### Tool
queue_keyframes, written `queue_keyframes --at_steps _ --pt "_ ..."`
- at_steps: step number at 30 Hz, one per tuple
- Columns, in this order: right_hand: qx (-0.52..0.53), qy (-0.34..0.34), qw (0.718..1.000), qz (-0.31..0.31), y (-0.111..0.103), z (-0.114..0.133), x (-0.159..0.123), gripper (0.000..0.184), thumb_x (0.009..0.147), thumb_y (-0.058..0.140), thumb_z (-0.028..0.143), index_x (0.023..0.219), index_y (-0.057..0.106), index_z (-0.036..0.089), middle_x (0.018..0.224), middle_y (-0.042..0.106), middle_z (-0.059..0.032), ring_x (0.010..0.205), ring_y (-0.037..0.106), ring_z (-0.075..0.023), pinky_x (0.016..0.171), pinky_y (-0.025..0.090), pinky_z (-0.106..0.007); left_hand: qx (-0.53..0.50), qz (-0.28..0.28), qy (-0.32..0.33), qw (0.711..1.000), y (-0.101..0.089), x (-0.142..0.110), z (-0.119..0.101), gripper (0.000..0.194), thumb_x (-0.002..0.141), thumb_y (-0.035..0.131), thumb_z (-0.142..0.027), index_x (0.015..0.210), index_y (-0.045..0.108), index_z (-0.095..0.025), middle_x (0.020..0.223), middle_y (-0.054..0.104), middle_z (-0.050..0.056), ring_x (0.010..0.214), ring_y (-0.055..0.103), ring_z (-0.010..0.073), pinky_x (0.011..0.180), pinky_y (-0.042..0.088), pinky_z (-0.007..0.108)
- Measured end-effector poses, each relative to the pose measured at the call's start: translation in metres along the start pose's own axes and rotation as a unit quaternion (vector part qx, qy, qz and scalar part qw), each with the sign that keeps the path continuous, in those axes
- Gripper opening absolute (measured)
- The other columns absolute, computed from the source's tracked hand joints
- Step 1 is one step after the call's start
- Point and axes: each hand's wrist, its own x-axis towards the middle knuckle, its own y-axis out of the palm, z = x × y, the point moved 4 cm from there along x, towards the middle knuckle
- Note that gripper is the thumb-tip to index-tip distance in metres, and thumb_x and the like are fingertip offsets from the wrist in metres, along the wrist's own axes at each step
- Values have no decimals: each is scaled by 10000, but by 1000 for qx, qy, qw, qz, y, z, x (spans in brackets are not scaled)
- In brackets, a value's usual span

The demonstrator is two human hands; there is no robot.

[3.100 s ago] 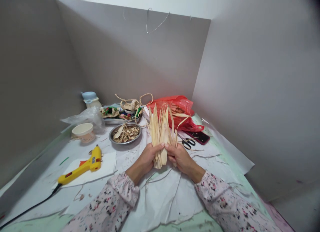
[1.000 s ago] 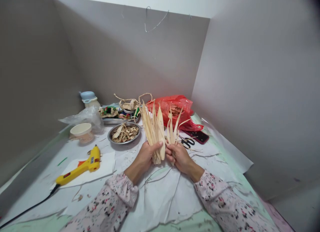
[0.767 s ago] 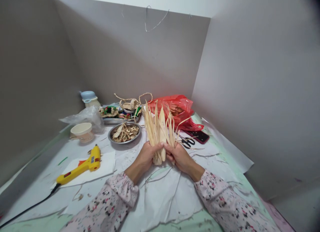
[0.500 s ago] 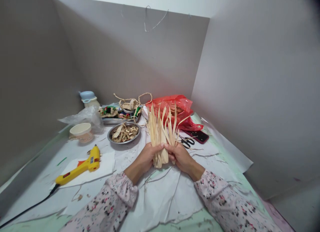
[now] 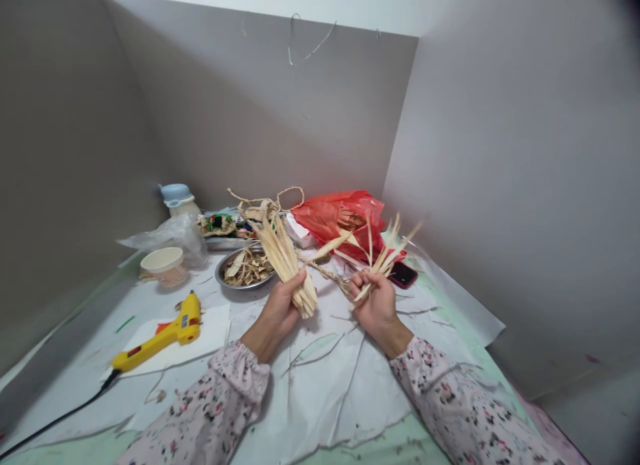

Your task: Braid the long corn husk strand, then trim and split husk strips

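Note:
My left hand (image 5: 285,305) is closed round a thick bundle of pale dried leaf strips (image 5: 281,255), which tilts up and to the left. A gap away, my right hand (image 5: 375,308) grips a smaller bunch of the same strips (image 5: 383,268), its tips fanned out in several directions. One wide strip (image 5: 330,246) bends from the right-hand bunch toward the left. Behind the hands lies a braided cord (image 5: 325,273), partly covered. The left bundle's upper part overlaps a metal bowl (image 5: 235,285) of dried scraps.
At left a yellow glue gun (image 5: 165,335) rests on white paper, its black cord trailing off. Behind it are a paper cup (image 5: 165,265), a clear plastic bag (image 5: 183,235) and a blue-lidded bottle (image 5: 177,197). A red plastic bag (image 5: 325,215) and a phone (image 5: 404,275) lie toward the back. Grey partitions enclose the table.
My hands have moved apart, splitting the one bundle in two. The larger part went left with my left hand, and the smaller part went right with my right hand.

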Motion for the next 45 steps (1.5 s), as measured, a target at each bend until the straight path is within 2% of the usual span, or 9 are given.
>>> queue_keyframes --at_steps 5,10,13,17,23,35,39,42,45 --pt "19 -95 992 -83 -17 15 6 179 654 501 240 600 334 206 573 375 61 421 360 -65 350 248 -181 -113 -47 65 990 -6 9 -22 115 849 541 -55 823 625 -130 617 635 8 503 603 104 511 527 198" --pt "21 -147 980 -134 -27 21 10 184 634 501 251 600 324 214 562 386 59 445 398 -80 361 273 -192 -130 -70 84 986 -17 17 -34 128 895 512 -117 836 624 -131 654 659 24 531 623 118 515 527 212" --pt "19 -143 982 -125 -25 22 10 159 644 508 247 614 357 209 562 414 55 443 399 -79 358 268 -190 -114 -69 82 988 -18 17 -33 120 896 518 -126 859 631 -118 692 677 45 535 627 124 509 528 219" --pt "11 -128 989 -77 -17 21 9 127 667 516 245 636 403 197 558 430 57 434 409 -72 357 257 -182 -120 -53 77 988 -12 14 -28 110 881 531 -91 883 636 -121 725 687 54 556 639 125 535 542 224" --pt "4 -175 977 -118 -23 27 9 137 673 508 245 637 382 203 550 425 62 439 424 -75 367 287 -185 -125 -75 69 987 -14 13 -33 156 909 502 -140 822 629 -116 650 670 33 524 624 114 515 538 213" --pt "14 -197 969 -150 -32 35 12 146 669 488 257 628 357 209 514 405 71 414 419 -71 356 276 -171 -118 -83 98 985 -19 17 -40 128 900 502 -138 839 615 -129 714 684 42 509 618 122 497 528 235" --pt "-23 -162 981 -101 -21 27 9 155 690 525 284 642 402 204 515 439 68 395 418 -69 336 252 -170 -78 -74 92 990 -13 12 -33 84 845 549 -83 835 627 -114 678 671 50 486 610 125 476 520 227" --pt "-108 -83 990 -30 -7 9 3 177 712 583 339 701 489 190 517 494 58 374 419 -68 318 230 -166 3 -15 40 999 -3 5 -14 65 761 641 -82 825 635 -95 608 643 40 473 610 150 449 512 241" --pt "-184 -8 983 18 1 -10 -3 247 720 635 390 795 547 172 529 520 54 367 426 -68 308 218 -161 75 39 7 996 4 -4 5 193 692 727 -133 864 649 -95 620 664 48 488 618 163 472 516 258"
